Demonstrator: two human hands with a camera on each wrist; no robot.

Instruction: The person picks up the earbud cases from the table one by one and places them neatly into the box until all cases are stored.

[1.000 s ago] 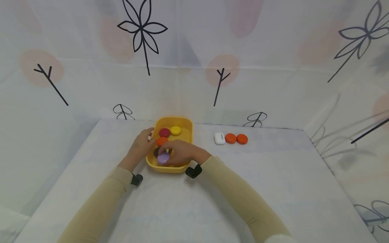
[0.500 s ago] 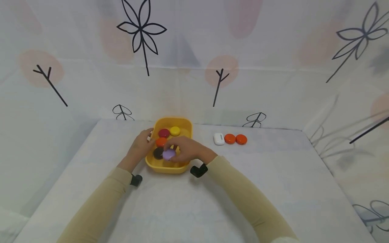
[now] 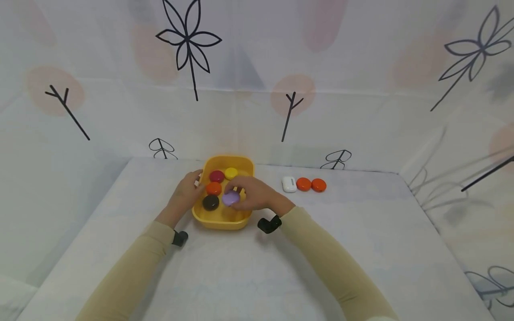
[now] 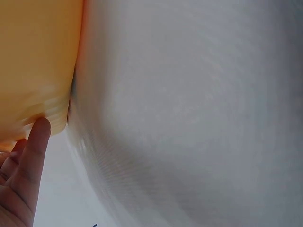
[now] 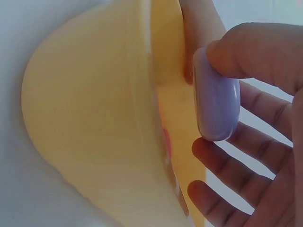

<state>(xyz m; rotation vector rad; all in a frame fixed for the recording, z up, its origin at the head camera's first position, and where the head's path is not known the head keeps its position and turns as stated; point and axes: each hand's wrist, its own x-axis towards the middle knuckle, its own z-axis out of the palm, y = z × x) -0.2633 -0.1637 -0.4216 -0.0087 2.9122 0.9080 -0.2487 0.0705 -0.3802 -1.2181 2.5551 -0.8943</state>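
In the head view, my right hand [image 3: 255,192] holds a lilac rounded disc [image 3: 230,199] above the yellow plastic tub [image 3: 225,224]. The right wrist view shows this disc [image 5: 215,99] on edge between thumb and fingers, with the lower fingers spread beneath it. My left hand [image 3: 185,191] grips the tub's left wall, its thumb over the rim. Against the outer wall rests one fingertip [image 4: 41,125] in the left wrist view. Inside the tub lie a crimson disc [image 3: 217,176], a yellow disc [image 3: 231,173], an orange disc [image 3: 213,188] and a dark brown disc [image 3: 210,203].
To the right of the tub, a white rounded case [image 3: 289,184] and two orange-red discs, the nearer one [image 3: 304,184] beside it and another disc [image 3: 319,185], form a row. A patterned cloth backdrop [image 3: 249,120] rises behind the white table [image 3: 225,276].
My right hand has moved up and to the right with the lilac disc, away from the dark brown disc, which shows fully now. The left hand stays on the tub.
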